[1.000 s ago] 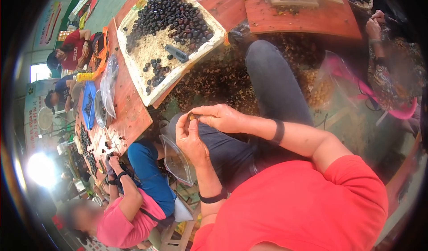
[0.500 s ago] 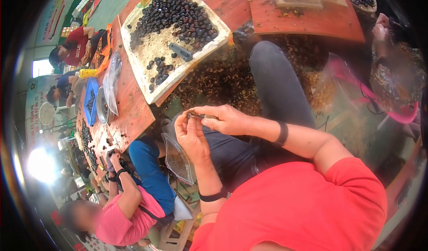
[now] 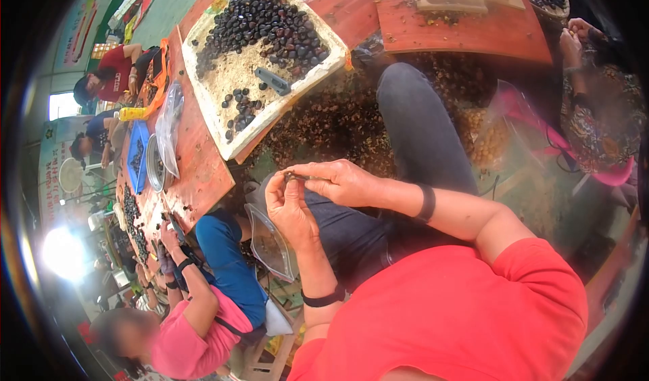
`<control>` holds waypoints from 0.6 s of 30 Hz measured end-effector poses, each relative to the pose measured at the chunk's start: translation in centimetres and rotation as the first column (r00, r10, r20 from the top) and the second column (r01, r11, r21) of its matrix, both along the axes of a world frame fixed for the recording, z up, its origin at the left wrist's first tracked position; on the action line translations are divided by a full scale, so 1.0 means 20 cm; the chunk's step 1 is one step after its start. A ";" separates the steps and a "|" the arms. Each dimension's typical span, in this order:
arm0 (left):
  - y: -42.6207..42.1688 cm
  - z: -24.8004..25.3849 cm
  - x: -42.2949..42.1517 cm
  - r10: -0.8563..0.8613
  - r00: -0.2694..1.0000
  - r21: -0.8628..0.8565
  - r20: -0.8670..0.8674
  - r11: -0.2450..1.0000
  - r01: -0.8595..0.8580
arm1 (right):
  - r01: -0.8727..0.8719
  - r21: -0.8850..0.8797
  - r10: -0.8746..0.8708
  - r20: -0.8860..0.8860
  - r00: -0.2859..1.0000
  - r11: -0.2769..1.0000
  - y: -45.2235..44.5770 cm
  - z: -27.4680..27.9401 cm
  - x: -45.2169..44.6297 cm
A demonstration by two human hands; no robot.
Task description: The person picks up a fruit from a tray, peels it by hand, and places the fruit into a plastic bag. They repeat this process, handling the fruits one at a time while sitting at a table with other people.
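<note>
A white tray bears a heap of dark nuts. On your side of the tray, your left hand pinches a small dark piece; your right hand meets it, its grip unclear.

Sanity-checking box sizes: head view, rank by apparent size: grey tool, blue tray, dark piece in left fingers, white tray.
1. White tray
2. Blue tray, though farther off
3. Grey tool

Unranked: dark piece; left fingers partly cover it. Its visible part looks smallest.
</note>
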State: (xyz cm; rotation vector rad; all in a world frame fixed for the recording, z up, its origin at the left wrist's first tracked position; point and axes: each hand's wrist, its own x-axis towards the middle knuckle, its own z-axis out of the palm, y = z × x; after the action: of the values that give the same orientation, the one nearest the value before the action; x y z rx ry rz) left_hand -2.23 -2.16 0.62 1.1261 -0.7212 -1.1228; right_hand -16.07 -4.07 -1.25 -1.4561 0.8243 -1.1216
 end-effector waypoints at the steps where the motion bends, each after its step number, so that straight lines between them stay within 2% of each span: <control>1: 0.00 0.00 0.00 0.017 1.000 0.012 0.021 1.000 -0.017 | 0.004 0.013 -0.004 0.033 0.999 1.000 0.00 -0.01 0.01; 6: 0.01 -0.01 0.00 0.030 0.998 0.000 0.057 1.000 -0.030 | -0.047 0.119 0.026 0.174 0.984 0.992 -0.01 -0.02 0.02; 8: 0.01 -0.02 0.00 0.019 0.998 0.003 0.063 1.000 -0.020 | -0.273 0.455 0.128 0.324 0.937 0.848 -0.02 0.00 -0.01; 9: 0.01 -0.03 0.00 0.018 0.998 0.002 0.063 1.000 -0.018 | -0.272 0.455 0.127 0.324 0.938 0.848 -0.02 0.01 -0.02; 11: 0.00 -0.04 0.00 0.014 0.999 -0.034 -0.046 0.999 -0.016 | -0.374 0.564 0.069 0.488 0.870 0.736 -0.02 0.02 -0.02; 12: 0.00 -0.04 0.01 0.015 0.999 -0.036 -0.046 0.999 -0.016 | -0.375 0.562 0.071 0.487 0.870 0.737 -0.01 0.03 -0.02; 14: -0.01 -0.05 0.02 -0.029 0.993 -0.021 -0.115 0.999 0.027 | -0.258 0.392 0.099 0.382 0.919 0.883 -0.01 0.05 -0.01; 18: 0.00 -0.05 0.05 -0.112 0.983 -0.057 -0.146 0.993 0.105 | -0.191 0.296 0.097 0.305 0.947 0.936 -0.01 0.02 0.00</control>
State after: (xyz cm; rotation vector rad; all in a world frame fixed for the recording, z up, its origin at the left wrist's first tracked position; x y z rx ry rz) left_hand -1.26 -2.21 -0.46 0.9596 -0.6954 -1.2612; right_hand -16.00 -4.18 -0.86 -1.0343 0.6470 -1.0015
